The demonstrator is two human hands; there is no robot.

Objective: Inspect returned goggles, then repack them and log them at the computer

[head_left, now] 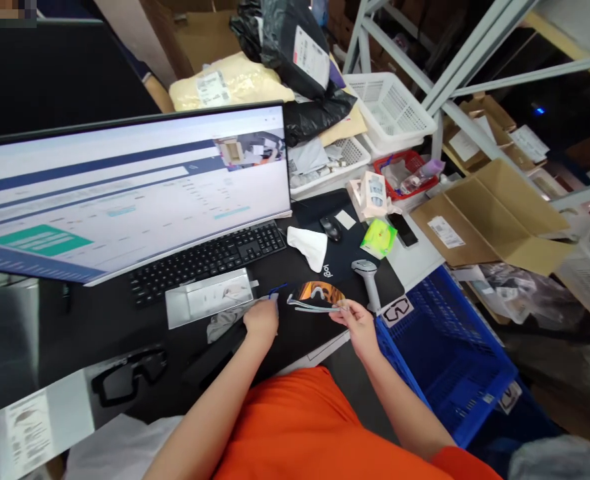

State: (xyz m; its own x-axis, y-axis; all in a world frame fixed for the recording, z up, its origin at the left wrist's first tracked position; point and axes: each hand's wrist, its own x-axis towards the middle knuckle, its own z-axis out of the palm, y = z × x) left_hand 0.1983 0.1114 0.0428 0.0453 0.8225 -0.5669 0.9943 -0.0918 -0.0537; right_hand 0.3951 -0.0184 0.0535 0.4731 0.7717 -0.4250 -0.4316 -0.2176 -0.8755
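"hands?"
"forearms [219, 403] reach forward; right hand [359, 327] pinches the orange-lensed glasses [327, 293] by one end, left hand [263, 321] clutches grey cloth [223, 325]."
"and the glasses?"
"over the surface [299, 337], long axis left to right, temples [315, 309] on the near side."

Orange-lensed glasses [327, 292] are held near a crumpled grey pouch [225, 323].

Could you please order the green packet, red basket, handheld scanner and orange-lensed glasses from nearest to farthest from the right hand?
1. Orange-lensed glasses, held in the right hand.
2. Handheld scanner, just beyond the hand.
3. Green packet, beyond the scanner.
4. Red basket, farthest back.
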